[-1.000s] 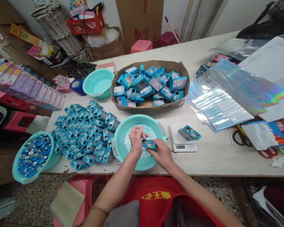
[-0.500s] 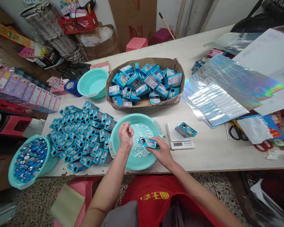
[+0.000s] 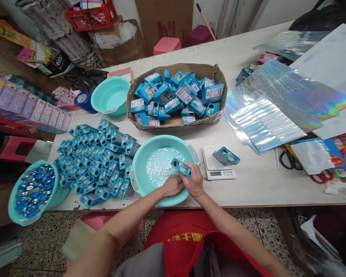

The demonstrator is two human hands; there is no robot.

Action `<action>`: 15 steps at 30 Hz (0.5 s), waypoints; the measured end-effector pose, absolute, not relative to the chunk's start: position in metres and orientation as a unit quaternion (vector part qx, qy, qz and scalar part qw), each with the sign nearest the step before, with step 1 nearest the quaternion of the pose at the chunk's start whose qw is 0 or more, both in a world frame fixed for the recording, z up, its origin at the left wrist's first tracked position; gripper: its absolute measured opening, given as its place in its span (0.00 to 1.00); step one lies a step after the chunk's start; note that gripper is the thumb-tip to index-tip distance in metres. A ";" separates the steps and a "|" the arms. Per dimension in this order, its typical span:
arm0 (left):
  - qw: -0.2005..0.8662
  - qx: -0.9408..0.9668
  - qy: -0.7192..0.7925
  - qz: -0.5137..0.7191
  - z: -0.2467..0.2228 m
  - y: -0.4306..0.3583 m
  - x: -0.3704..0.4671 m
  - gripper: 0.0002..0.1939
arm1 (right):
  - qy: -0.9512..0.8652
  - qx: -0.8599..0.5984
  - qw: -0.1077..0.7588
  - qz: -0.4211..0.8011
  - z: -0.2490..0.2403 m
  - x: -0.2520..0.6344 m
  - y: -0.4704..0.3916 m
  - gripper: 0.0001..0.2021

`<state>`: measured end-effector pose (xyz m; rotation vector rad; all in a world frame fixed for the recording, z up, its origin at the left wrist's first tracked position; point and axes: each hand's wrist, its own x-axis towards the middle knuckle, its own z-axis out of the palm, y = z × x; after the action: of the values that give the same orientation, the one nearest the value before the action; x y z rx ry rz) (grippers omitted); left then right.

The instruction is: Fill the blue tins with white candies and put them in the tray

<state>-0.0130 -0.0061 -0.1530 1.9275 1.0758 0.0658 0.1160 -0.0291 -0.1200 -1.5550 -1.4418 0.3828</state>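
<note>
My right hand (image 3: pixel 195 181) is wrapped around a small blue box (image 3: pixel 181 166) with a round hole in its upper end, held tilted over the turquoise basin (image 3: pixel 138 154). Below it, my left hand (image 3: pixel 172 186) reaches down into the basin, close against the right hand. Its fingers are curled together, the tips hidden, so what they hold cannot be made out. Small white tablets (image 3: pixel 158 165) lie scattered over the basin's bottom. To the right, another blue box (image 3: pixel 226 156) with a hole rests on a white kitchen scale (image 3: pixel 217 174).
Rows of blue boxes (image 3: pixel 95 157) stand left of the basin. Behind it is a cardboard box (image 3: pixel 175 126) of more blue boxes, beside another turquoise basin (image 3: pixel 108 96). At far left a tub (image 3: pixel 13 207) holds blue and silver discs. Shiny sheets (image 3: pixel 268 123) and scissors (image 3: pixel 290 161) lie right.
My left hand has moved from above the basin's left side down and right into it, under the box. The right hand with the box has tilted and shifted slightly; the camera view has moved a little.
</note>
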 end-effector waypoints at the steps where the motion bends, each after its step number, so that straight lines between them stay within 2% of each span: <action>1: 0.434 0.814 0.385 -0.032 -0.148 -0.009 -0.026 0.13 | -0.590 -0.641 0.466 0.156 -0.121 0.116 -0.030 0.14; 5: 0.332 0.868 0.322 -0.181 -0.131 -0.007 -0.061 0.17 | -0.589 -0.655 0.451 0.142 -0.119 0.115 -0.031 0.14; 8: 0.323 0.846 0.360 -0.225 -0.122 0.000 -0.068 0.15 | -0.590 -0.660 0.448 0.125 -0.118 0.112 -0.030 0.14; 11: 0.395 0.775 0.463 -0.170 -0.120 0.007 -0.071 0.10 | -0.592 -0.661 0.446 0.122 -0.118 0.110 -0.029 0.15; 15: 0.453 0.685 0.568 -0.055 -0.123 0.020 -0.074 0.15 | -0.594 -0.658 0.443 0.137 -0.117 0.109 -0.027 0.15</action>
<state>-0.0744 0.0202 -0.1229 1.6911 1.4038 -0.1366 0.1086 -0.0266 -0.1169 -1.6318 -1.4732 0.3389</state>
